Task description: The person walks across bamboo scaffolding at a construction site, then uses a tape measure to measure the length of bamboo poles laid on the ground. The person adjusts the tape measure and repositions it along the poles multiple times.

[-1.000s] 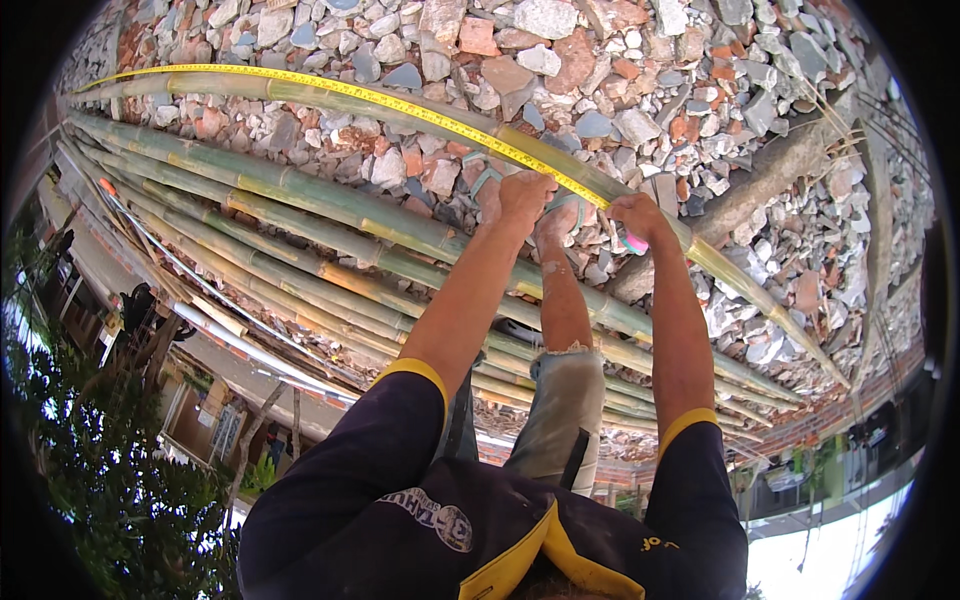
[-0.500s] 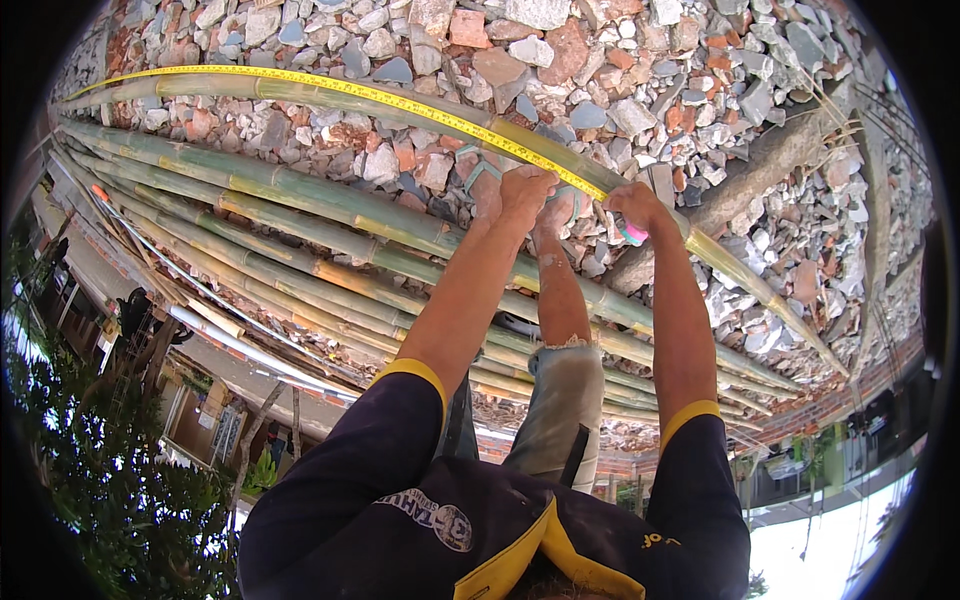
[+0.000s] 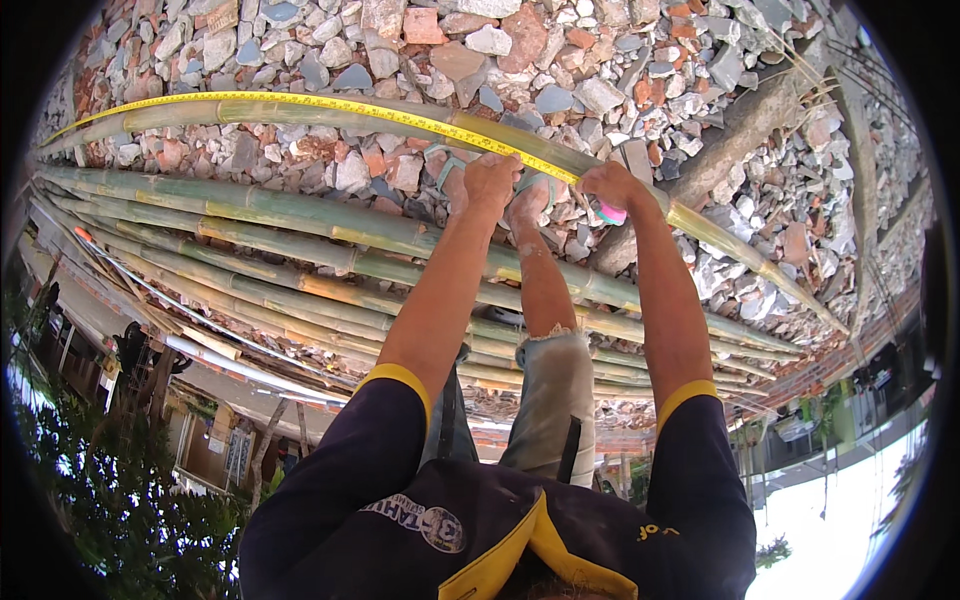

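Observation:
A yellow tape measure blade [image 3: 400, 117] stretches along a long bamboo pole [image 3: 710, 228], from its far left end to my hands. My left hand [image 3: 490, 182] is closed at the blade's lower edge, its fingers pinching the blade against the pole. Just to the right, my right hand [image 3: 614, 184] is closed around the tape measure at the near end of the blade. Part of its pink and teal case [image 3: 610, 214] shows below the fingers; the rest is hidden by the hand.
Several green and yellowish bamboo poles [image 3: 300, 205] lie side by side nearer to me. Broken brick and stone rubble [image 3: 520, 45] covers the ground beyond. A thick log [image 3: 740, 140] lies at the right. My sandalled feet [image 3: 530, 198] stand between the poles.
The whole view has shifted a little, so the hands and poles appear farther left. Both hands keep their grip at about the same places on the tape.

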### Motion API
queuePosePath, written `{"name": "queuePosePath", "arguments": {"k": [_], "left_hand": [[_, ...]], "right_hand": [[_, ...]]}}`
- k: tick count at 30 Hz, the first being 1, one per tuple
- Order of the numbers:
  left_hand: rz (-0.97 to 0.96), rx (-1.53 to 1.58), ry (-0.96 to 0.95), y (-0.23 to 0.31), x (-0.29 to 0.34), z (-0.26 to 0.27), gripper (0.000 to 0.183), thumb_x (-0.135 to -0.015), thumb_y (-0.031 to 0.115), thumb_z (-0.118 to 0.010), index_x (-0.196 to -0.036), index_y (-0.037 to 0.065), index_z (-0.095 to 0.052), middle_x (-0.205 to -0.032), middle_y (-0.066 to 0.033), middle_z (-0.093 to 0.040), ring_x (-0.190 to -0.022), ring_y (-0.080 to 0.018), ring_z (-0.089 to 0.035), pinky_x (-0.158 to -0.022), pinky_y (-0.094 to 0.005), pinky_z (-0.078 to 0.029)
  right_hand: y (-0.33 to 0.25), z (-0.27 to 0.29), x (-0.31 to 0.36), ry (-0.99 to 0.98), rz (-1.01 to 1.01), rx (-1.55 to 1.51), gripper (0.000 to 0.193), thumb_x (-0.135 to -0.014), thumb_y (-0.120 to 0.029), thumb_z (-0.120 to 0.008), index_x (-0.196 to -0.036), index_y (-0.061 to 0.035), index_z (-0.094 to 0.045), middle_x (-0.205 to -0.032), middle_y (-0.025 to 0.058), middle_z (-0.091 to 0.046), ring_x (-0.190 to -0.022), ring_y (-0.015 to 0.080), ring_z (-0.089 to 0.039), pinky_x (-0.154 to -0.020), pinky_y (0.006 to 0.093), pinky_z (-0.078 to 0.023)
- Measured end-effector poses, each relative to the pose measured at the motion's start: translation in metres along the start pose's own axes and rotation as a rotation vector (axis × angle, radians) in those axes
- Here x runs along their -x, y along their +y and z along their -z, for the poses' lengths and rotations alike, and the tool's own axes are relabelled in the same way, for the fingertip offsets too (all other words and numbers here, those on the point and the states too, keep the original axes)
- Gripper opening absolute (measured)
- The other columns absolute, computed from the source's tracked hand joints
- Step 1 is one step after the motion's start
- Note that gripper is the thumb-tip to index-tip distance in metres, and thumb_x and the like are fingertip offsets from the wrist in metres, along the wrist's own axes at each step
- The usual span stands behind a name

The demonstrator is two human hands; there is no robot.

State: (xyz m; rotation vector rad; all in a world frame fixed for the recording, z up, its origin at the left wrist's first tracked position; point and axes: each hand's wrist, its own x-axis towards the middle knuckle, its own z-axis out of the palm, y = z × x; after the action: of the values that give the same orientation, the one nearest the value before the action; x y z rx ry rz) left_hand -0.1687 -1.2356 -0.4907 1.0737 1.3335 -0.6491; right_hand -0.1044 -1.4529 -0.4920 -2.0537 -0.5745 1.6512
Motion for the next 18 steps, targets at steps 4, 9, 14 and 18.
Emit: {"name": "queuePosePath", "arguments": {"k": [4, 9, 14, 18], "left_hand": [[-0.079, 0.039, 0.005, 0.003, -0.001, -0.004, 0.009, -0.079, 0.009, -0.064, -0.082, 0.000, -0.062, -0.072, -0.0055, -0.063, -0.054, -0.0071, -0.050, -0.045, -0.0194, -0.035], [-0.048, 0.016, 0.003, 0.008, -0.002, -0.005, 0.011, -0.078, 0.006, -0.065, -0.084, -0.003, -0.061, -0.073, -0.0074, -0.063, -0.059, -0.0112, -0.055, -0.051, -0.0223, -0.041], [-0.064, 0.008, 0.039, 0.007, -0.003, -0.007, 0.011, -0.079, 0.007, -0.064, -0.083, -0.003, -0.062, -0.073, -0.0068, -0.064, -0.058, -0.0113, -0.055, -0.052, -0.0222, -0.042], [-0.099, -0.035, 0.008, 0.006, -0.006, -0.007, 0.011, -0.079, 0.007, -0.063, -0.079, -0.003, -0.063, -0.069, -0.0069, -0.063, -0.055, -0.0110, -0.055, -0.053, -0.0215, -0.043]], "right_hand": [[0.010, 0.001, 0.001, -0.020, -0.006, 0.063, 0.020, -0.078, -0.019, -0.047, -0.082, -0.0121, -0.065, -0.088, 0.0078, -0.064, -0.082, 0.0265, -0.060, -0.074, 0.0356, -0.048], [0.030, 0.003, 0.007, -0.004, -0.052, -0.196, 0.030, -0.074, -0.029, -0.059, -0.086, -0.0034, -0.067, -0.082, 0.0123, -0.065, -0.076, 0.0234, -0.059, -0.077, 0.0328, -0.046], [0.044, -0.013, -0.003, 0.032, -0.004, -0.151, 0.027, -0.074, -0.026, -0.057, -0.086, -0.0044, -0.068, -0.083, 0.0128, -0.065, -0.078, 0.0250, -0.060, -0.078, 0.0320, -0.046], [0.054, -0.030, -0.016, 0.047, -0.216, -0.113, 0.026, -0.073, -0.024, -0.057, -0.087, -0.0054, -0.068, -0.084, 0.0125, -0.065, -0.080, 0.0254, -0.060, -0.079, 0.0319, -0.046]]}}
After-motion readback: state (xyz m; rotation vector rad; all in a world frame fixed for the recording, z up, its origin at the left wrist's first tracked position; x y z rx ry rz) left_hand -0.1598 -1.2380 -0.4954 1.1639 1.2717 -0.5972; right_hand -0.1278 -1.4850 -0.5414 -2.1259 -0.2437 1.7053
